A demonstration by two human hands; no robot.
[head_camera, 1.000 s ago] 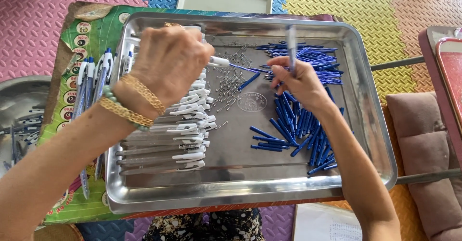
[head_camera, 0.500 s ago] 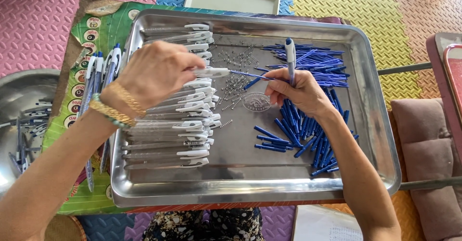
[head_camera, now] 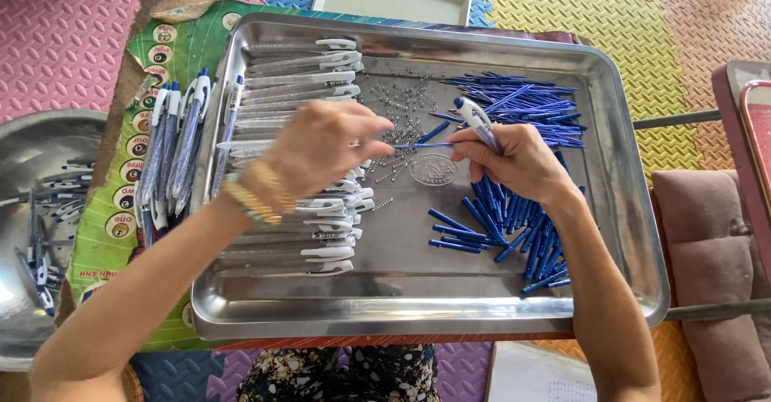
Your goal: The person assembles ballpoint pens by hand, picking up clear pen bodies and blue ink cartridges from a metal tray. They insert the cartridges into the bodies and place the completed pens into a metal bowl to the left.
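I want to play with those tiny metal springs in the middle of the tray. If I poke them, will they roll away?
Probably. The springs are tiny round coils lying loose on the smooth steel tray, so a poke would likely roll or scatter them. They look very light. Some lie bunched together, so they may tangle and lift in clumps.

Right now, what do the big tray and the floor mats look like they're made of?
The tray looks like polished metal, probably stainless steel: silvery, with soft reflections and a rolled rim. The floor mats look like soft foam: matte, coloured pink, blue and yellow, with a stamped texture and interlocking edges.
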